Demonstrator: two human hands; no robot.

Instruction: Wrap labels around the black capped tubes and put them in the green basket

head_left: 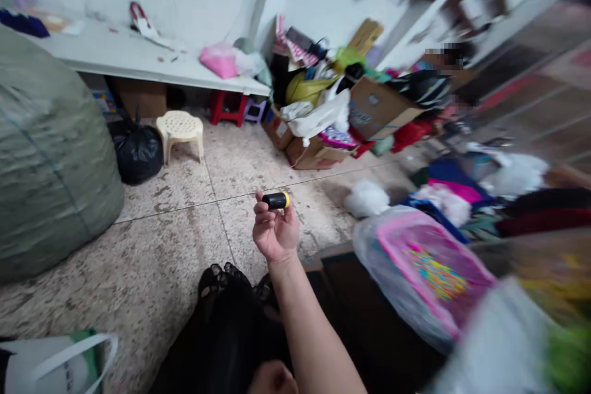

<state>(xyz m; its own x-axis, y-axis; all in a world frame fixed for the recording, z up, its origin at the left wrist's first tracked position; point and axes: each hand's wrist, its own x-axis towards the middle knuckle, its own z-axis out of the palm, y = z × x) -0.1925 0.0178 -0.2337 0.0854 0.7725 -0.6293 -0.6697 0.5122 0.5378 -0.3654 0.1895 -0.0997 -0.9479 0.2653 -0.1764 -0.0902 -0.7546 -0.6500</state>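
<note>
Over on the left bulges a green sack (pixel 50 160), then a cream plastic stool (pixel 180 123). Mid-view, the left hand (pixel 273 378) sits low and half cut off; I can't tell its grip. The right hand (pixel 276 221), forearm stretched forward, palm up, pinches a black cylinder with a yellow end (pixel 276 200) crosswise between fingers and thumb. Rightward sits a pink basket (pixel 392 243).

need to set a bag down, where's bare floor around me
Bare floor lies between the green sack and the right hand; another patch lies between the cream stool and the cardboard boxes. Rightward it's crowded: pink tray, white bundle, piled fabric.
</note>
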